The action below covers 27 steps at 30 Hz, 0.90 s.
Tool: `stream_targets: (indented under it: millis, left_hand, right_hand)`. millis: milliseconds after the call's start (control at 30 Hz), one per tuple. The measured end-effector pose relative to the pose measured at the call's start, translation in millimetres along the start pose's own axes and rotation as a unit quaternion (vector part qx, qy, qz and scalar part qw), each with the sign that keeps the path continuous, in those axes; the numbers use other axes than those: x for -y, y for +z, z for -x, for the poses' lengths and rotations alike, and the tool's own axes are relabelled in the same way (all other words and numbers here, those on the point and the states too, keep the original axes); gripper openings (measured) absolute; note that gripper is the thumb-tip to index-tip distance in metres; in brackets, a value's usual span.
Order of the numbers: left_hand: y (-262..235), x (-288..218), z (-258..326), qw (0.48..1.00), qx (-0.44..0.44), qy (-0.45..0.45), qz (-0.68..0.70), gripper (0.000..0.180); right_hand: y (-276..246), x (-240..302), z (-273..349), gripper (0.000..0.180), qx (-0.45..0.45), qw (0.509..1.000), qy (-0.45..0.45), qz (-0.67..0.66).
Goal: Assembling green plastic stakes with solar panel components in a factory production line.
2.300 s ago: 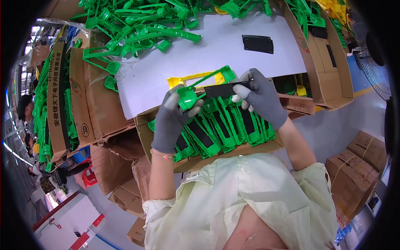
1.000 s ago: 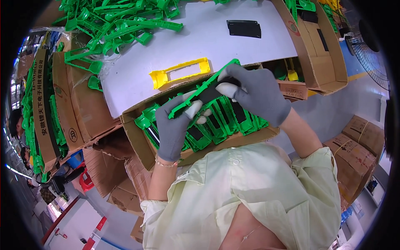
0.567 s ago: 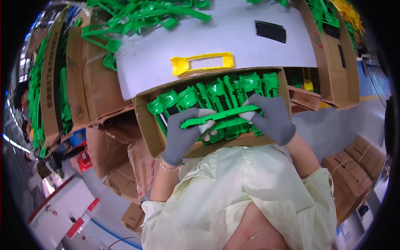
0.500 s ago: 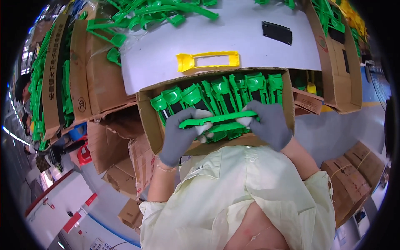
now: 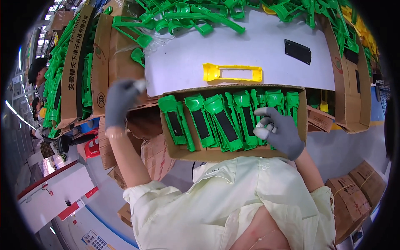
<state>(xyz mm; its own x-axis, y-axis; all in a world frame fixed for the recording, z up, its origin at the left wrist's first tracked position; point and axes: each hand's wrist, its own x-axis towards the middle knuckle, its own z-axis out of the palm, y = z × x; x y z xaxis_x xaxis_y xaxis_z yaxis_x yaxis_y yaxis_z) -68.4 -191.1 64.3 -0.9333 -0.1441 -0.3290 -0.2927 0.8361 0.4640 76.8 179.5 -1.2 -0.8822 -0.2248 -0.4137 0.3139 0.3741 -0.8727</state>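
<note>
Both my hands wear grey gloves with white fingertips. My left hand (image 5: 123, 102) is raised to the left of a shallow cardboard box (image 5: 233, 155), beside a taller carton. Motion blurs its fingers, and I see nothing held in them. My right hand (image 5: 280, 132) hangs over the right part of the shallow box, fingers loosely curled and apart, with nothing visible between them. Inside that box, several green plastic housings (image 5: 223, 121) with black panels lie side by side, wide ends away from me. The right hand hides some of them.
On the white table (image 5: 179, 62) lie a yellow plastic frame (image 5: 233, 73), a black panel (image 5: 297, 51) and a heap of green parts (image 5: 179, 16). Cartons of green parts (image 5: 68, 75) stand left and right. Closed cartons (image 5: 350, 196) sit at the lower right.
The long green piece both hands held over the box is no longer in them. My left hand has swung out to the left; my right stays over the box. The view has shifted.
</note>
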Motion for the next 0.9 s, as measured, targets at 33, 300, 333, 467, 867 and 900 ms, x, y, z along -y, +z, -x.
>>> stream_targets:
  millis: [33,300,333,467,867,900]
  left_hand:
    - [-6.8,0.2,-22.9,0.994,-0.055,0.000,-0.089,0.029]
    - [42.9,39.1,-170.4,0.887,-0.265,0.068,-0.371,0.027]
    - [49.3,34.9,-169.1,0.894,-0.268,0.018,-0.358,0.026]
    - [30.9,41.8,-152.8,0.897,-0.254,0.109,-0.345,0.024]
    - [-32.9,-31.9,-15.4,0.947,-0.223,0.155,0.174,0.025]
    - [-10.7,-46.2,0.9,0.930,-0.198,0.155,0.267,0.023]
  right_hand:
    - [-1.4,2.1,-0.4,0.044,0.003,1.000,0.000,-0.004]
    - [-16.3,11.2,-7.4,0.039,-0.030,0.999,-0.020,0.032]
    - [-25.2,7.6,-7.8,0.039,-0.047,0.998,-0.009,0.035]
    - [-71.3,-0.4,-24.9,0.028,-0.211,0.971,-0.044,0.099]
    - [-144.6,-32.3,-125.0,0.030,-0.240,0.810,-0.108,0.524]
    - [-146.2,-33.5,-127.2,0.030,-0.240,0.811,-0.108,0.523]
